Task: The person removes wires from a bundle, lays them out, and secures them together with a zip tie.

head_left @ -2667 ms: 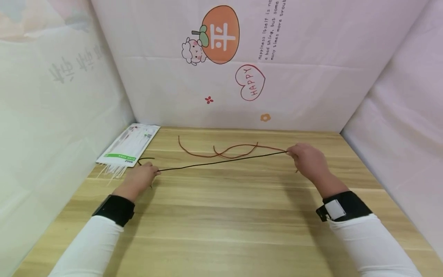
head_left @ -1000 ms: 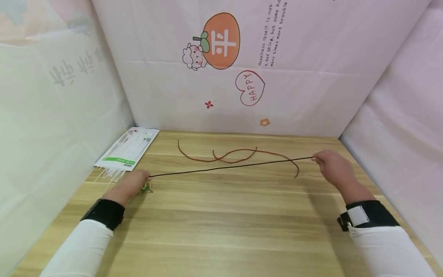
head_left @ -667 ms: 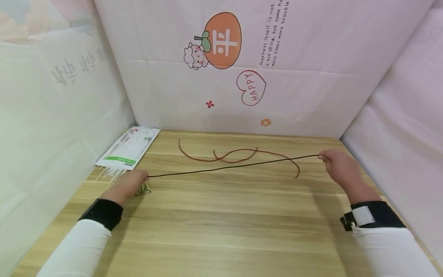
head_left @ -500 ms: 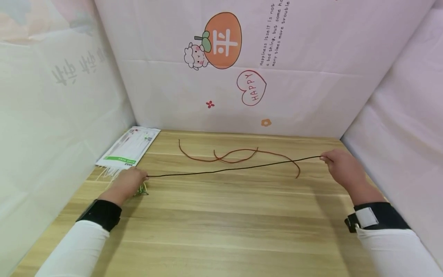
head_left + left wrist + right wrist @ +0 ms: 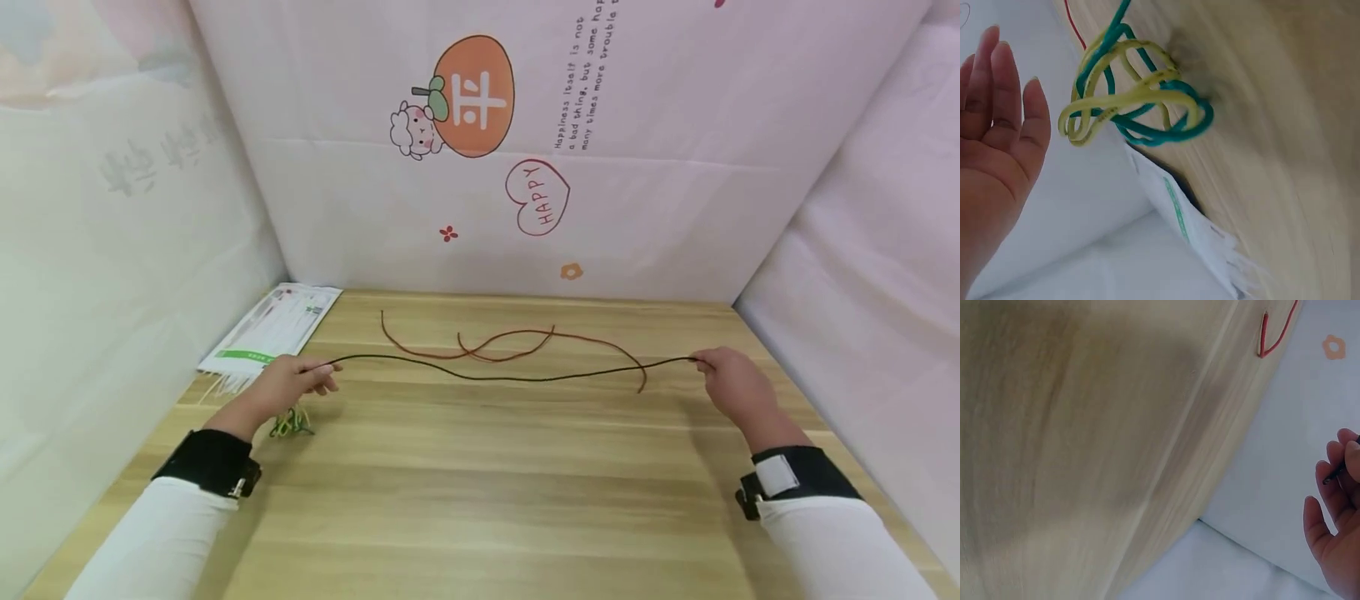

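The black cord (image 5: 510, 379) runs in slack waves between the two hands, across the far half of the worktop (image 5: 480, 492). At the right, the right hand (image 5: 738, 383) pinches one end between thumb and fingers; the right wrist view shows the dark tip poking out against the fingers. At the left, the left hand (image 5: 288, 385) has its fingers extended and loose, slightly apart, with the cord running along its upper edge; whether the thumb presses on it, I cannot tell.

Beyond the black cord lie the red cords (image 5: 525, 332), curving and crossing each other. In the head view the black cord passes across their right end; contact there is unclear.

Just to the near side of the left hand is a tangled green and yellow bundle (image 5: 1141, 98); what supports it cannot be made out. A white pack (image 5: 262, 329) with a green stripe lies in the far left corner, white strands (image 5: 227, 385) sticking out at its near end.

Both wrists wear black bands (image 5: 817, 472) above white sleeves (image 5: 150, 533). The far wall (image 5: 637, 217) carries an orange fruit, a red heart and small flowers.
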{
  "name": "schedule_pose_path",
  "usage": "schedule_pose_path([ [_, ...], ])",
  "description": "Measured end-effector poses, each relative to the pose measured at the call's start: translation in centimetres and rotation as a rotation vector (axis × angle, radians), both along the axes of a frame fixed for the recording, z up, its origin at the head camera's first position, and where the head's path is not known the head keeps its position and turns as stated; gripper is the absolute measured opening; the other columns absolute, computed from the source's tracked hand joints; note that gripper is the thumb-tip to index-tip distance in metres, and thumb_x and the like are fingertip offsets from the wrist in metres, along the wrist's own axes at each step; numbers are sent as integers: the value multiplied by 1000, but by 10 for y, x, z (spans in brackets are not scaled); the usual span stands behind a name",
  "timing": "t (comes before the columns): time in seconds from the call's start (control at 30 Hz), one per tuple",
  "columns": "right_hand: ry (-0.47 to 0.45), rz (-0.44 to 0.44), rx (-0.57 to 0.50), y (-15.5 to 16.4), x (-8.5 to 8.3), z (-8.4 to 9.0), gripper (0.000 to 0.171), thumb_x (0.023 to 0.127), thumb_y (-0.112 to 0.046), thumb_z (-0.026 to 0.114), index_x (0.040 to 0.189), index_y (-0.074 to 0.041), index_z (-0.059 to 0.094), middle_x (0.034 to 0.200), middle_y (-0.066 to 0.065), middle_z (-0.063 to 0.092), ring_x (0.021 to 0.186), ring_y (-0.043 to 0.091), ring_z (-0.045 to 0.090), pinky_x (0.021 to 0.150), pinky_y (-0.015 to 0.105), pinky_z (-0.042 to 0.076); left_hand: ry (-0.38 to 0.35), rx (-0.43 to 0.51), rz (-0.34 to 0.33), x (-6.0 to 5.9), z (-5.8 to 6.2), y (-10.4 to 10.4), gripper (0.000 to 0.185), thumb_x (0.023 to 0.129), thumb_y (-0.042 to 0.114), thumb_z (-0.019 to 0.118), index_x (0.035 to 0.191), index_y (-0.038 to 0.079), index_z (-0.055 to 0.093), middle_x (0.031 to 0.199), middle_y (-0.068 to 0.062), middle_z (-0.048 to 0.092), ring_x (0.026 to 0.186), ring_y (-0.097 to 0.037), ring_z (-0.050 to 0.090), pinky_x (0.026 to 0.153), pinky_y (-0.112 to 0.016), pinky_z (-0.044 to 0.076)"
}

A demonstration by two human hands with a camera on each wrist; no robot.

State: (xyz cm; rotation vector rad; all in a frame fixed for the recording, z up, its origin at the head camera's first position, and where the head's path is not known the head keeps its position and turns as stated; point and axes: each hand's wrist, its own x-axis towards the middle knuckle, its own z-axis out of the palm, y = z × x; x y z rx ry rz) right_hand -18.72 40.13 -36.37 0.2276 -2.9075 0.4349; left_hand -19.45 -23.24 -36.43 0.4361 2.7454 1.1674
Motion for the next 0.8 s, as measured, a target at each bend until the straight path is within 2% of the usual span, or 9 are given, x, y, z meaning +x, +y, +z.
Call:
schedule_pose_path([
  [0.1, -12, -13, -3, 5, -2, -4, 28, 96, -1, 49, 118, 12, 60, 112, 35, 57, 102, 53, 53, 81, 59, 46, -57, 115, 41, -8, 2, 4, 45, 105, 28, 40, 124, -8, 58, 100, -14, 71, 89, -17, 65, 88, -46, 50],
  [0.2, 11, -8, 5, 8, -6, -6, 26, 96, -3, 51, 117, 9, 62, 111, 33, 59, 102, 52, 55, 81, 59, 46, -91, 193, 104, -18, 5, 10, 45, 106, 27, 38, 126, -10, 55, 101, -12, 70, 88, -10, 64, 88, -41, 51],
  [0.27, 25, 6, 18, 10, -10, -7, 25, 95, -4, 54, 114, 8, 64, 109, 32, 61, 102, 51, 55, 83, 60, 45, -102, 216, 153, -26, 5, 15, 43, 106, 24, 39, 125, -11, 54, 102, -11, 69, 87, -8, 63, 89, -40, 50],
  [0.33, 34, 20, 34, 10, -15, -8, 22, 94, -5, 57, 111, 6, 66, 107, 30, 63, 100, 50, 57, 83, 59, 46, -94, 197, 194, -35, 4, 22, 39, 105, 20, 40, 123, -12, 55, 103, -14, 68, 90, -13, 63, 88, -40, 50],
  [0.4, 17, 31, 55, 10, -22, -10, 21, 94, -5, 58, 109, 5, 68, 106, 29, 65, 100, 49, 58, 83, 58, 47, -61, 109, 202, -43, 0, 26, 34, 104, 15, 41, 118, -13, 57, 103, -19, 66, 93, -23, 62, 87, -43, 48],
  [0.47, -16, 39, 78, 10, -27, -12, 20, 93, -6, 59, 108, 4, 69, 105, 28, 66, 99, 48, 59, 82, 57, 47, -13, -31, 177, -50, -5, 31, 30, 102, 10, 43, 112, -13, 60, 104, -24, 65, 97, -32, 60, 86, -46, 47],
  [0.57, -81, 27, 103, 12, -34, -16, 21, 94, -8, 58, 108, 2, 69, 105, 26, 66, 98, 47, 60, 80, 56, 48, 14, -204, 147, -59, -14, 35, 27, 100, 8, 44, 106, -10, 63, 104, -24, 63, 99, -36, 57, 86, -48, 45],
  [0.7, -120, -3, 122, 16, -41, -20, 20, 94, -10, 58, 108, 0, 70, 107, 26, 66, 100, 48, 60, 77, 56, 49, 18, -288, 151, -69, -21, 42, 26, 99, 9, 43, 104, -8, 63, 107, -23, 62, 101, -37, 56, 90, -50, 44],
  [0.8, -133, -13, 127, 18, -47, -21, 21, 94, -10, 57, 108, -2, 70, 110, 26, 65, 103, 48, 58, 79, 56, 49, 60, -338, 167, -78, -24, 47, 26, 97, 8, 43, 102, -7, 63, 107, -24, 64, 101, -38, 57, 92, -50, 43],
])
